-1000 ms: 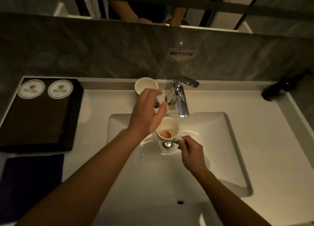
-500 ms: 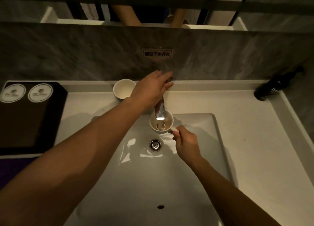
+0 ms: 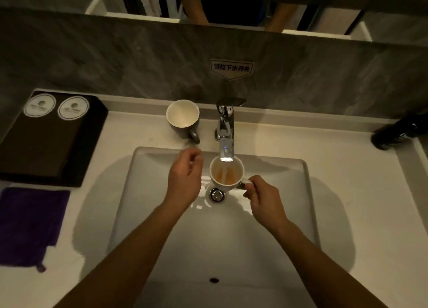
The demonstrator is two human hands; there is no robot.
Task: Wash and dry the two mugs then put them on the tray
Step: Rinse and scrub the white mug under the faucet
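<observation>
In the head view, our right hand (image 3: 264,201) pinches the handle of the white mug (image 3: 227,172) with curled fingers (image 3: 251,187) and holds it inside the sink (image 3: 294,191), just under the spout of the faucet (image 3: 225,131) and above the drain (image 3: 217,194). A thin stream of water falls into the mug, where an orange-brown rest of drink lies at the bottom. Our left hand (image 3: 185,180) hovers just beside the mug, its fingers loosely curled and gripping nothing (it is a little blurred). The second mug (image 3: 183,117), dark outside and white inside, stands upright at the back edge of the counter (image 3: 347,168), left of the faucet. The black tray (image 3: 46,138) lies in the back left corner of the counter, and a purple cloth (image 3: 30,224) lies near the left edge, in front of it.

We judge the rinsing has only begun. The grip is only a pinch on a small handle, so as the mug fills and becomes heavier and wet it could turn or slip and knock against the spout or the sink. Water hitting the curved bottom may also splash onto the counter.
</observation>
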